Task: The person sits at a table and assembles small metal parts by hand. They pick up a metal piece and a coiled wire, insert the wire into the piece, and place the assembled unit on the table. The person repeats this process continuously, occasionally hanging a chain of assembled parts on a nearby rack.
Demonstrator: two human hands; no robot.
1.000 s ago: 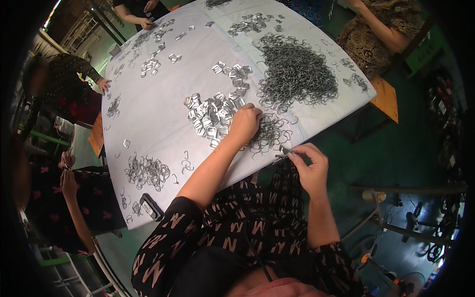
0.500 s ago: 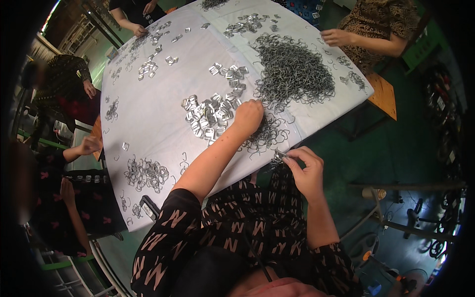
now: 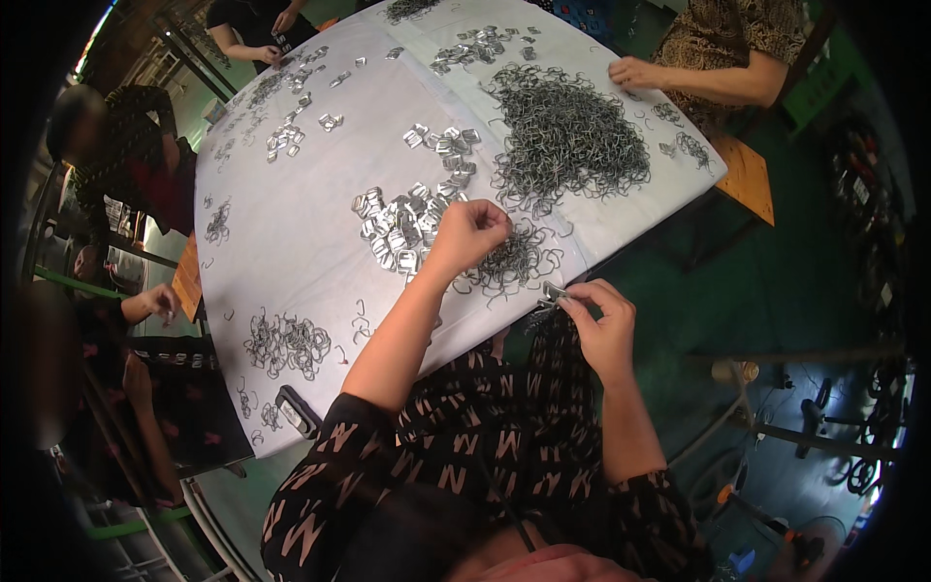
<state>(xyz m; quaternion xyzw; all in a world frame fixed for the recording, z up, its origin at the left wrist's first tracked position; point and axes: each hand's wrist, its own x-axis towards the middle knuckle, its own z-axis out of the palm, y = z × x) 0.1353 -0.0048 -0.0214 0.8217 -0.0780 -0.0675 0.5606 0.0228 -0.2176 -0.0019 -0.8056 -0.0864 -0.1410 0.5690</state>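
My left hand [image 3: 469, 236] is over the edge of a small pile of bent grey wire hooks [image 3: 519, 264], its thumb and fingers pinched together. Whatever sits between those fingertips is too small to make out. Past the table's near edge, my right hand [image 3: 605, 328] pinches a shiny metal buckle [image 3: 553, 293] between thumb and fingers. Just left of my left hand lies a heap of flat silver buckles [image 3: 398, 231]. Beyond both hands spreads a large dark mound of wire hooks [image 3: 572, 136].
More hooks [image 3: 287, 341] lie at the left of the white-covered table [image 3: 281, 209], near a dark case [image 3: 297, 411]. Co-workers' hands [image 3: 635, 74] work around the far and left edges. A wooden bench [image 3: 745, 182] stands off the right corner.
My left hand has shifted slightly left and lifted from the small hook pile, fingers pinched. My right hand has stayed nearly in place, the buckle tilted more into view.
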